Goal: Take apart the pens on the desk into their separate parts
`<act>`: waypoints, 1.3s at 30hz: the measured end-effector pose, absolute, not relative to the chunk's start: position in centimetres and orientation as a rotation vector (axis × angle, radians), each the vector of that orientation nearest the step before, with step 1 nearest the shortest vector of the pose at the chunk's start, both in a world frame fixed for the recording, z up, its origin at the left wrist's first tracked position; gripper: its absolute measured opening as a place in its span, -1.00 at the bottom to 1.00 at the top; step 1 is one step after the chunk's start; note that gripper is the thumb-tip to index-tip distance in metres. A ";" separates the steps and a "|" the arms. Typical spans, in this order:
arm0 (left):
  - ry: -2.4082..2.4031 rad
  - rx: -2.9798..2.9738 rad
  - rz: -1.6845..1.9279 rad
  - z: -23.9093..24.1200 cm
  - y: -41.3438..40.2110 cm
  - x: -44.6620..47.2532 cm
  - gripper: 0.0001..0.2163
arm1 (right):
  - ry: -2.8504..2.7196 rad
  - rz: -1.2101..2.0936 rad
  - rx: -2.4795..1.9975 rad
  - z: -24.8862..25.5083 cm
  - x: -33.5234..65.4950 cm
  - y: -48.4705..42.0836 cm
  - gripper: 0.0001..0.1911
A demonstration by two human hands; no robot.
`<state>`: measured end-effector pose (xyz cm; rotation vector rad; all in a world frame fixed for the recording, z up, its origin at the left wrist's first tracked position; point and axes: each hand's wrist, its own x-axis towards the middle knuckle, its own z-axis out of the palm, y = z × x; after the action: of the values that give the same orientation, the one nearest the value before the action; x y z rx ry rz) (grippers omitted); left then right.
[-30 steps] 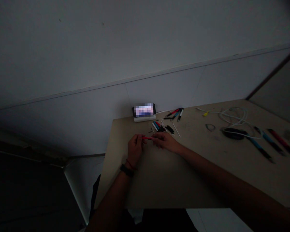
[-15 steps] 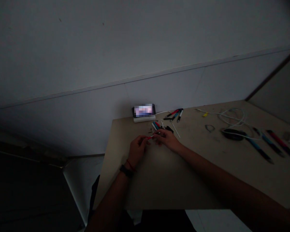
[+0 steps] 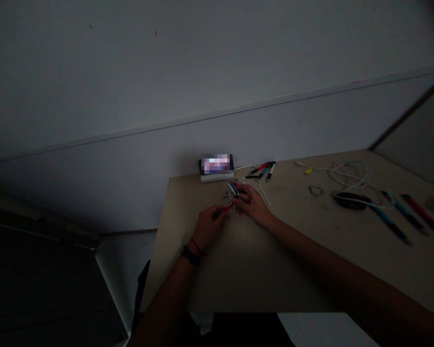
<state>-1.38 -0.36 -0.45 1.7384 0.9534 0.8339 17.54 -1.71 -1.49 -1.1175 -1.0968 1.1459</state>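
My left hand (image 3: 210, 222) is closed, its thumb and fingers pinching a red pen barrel (image 3: 228, 207) that points up and to the right. The barrel's far end reaches the fingertips of my right hand (image 3: 252, 206). That hand is closed too, in a pinch; a small dark piece shows at its fingertips, too dim to name. Just beyond the right fingers lie white and teal pen barrels (image 3: 232, 188), partly hidden by the hand. A thin white refill-like stick (image 3: 264, 194) lies to the right of them.
A phone (image 3: 216, 165) leans on a white stand by the wall. Several pens (image 3: 263, 171) lie behind my right hand. Farther right are a coiled white cable (image 3: 349, 173), a black oval object (image 3: 350, 200) and larger-looking pens (image 3: 388, 224). The table's left edge is near my left arm.
My left hand has shifted slightly right and down with the red barrel, which now tilts more upward. The right fingers have moved from a pale part to a dark piece by the loose barrels.
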 end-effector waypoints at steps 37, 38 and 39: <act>0.969 1.972 0.740 0.0 -0.7 -1.6 -0.82 | -1.335 1.316 -1.074 -0.5 17.7 -2.5 -0.62; 0.959 1.965 0.745 0.0 -0.6 -1.6 -0.81 | -1.318 1.310 -1.071 -0.6 17.7 -2.5 -0.62; 0.956 1.954 0.751 0.0 -0.6 -1.6 -0.81 | -1.299 1.298 -1.070 -0.6 17.7 -2.5 -0.61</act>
<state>-1.57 -0.63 -0.04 1.9537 0.9561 0.7505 17.70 -2.50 -0.63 -1.0703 -1.2989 1.2980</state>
